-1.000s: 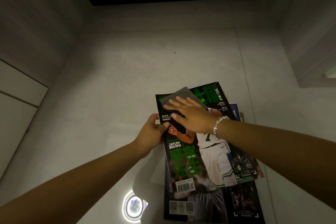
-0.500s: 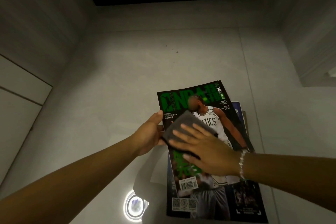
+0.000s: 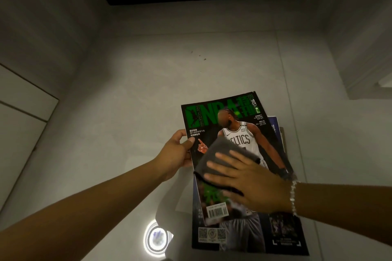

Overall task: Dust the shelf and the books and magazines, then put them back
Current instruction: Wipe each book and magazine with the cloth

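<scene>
Magazine (image 3: 229,154) between both hands

Right hand (image 3: 252,182) presses a grey cloth (image 3: 220,157) flat on the magazine (image 3: 239,133) — left hand (image 3: 178,150) grips its edge.

- The scene is dim and greyish, with muted colours.
- A bright ring of light (image 3: 158,239) reflects as glare off the glossy floor (image 3: 161,82) near the bottom centre.
- A soft dark shadow (image 3: 169,207) lies on the floor just above that glare, beside the magazine (image 3: 231,125).
- The magazine's upper cover is sharp enough to read its title; its lower part near the right hand (image 3: 252,182) is blurred.
- The cloth (image 3: 220,154) looks soft-edged.
- Wide-angle distortion bends the walls and floor lines towards the edges.
- The forearms near the frame's bottom look stretched and dark.
</scene>
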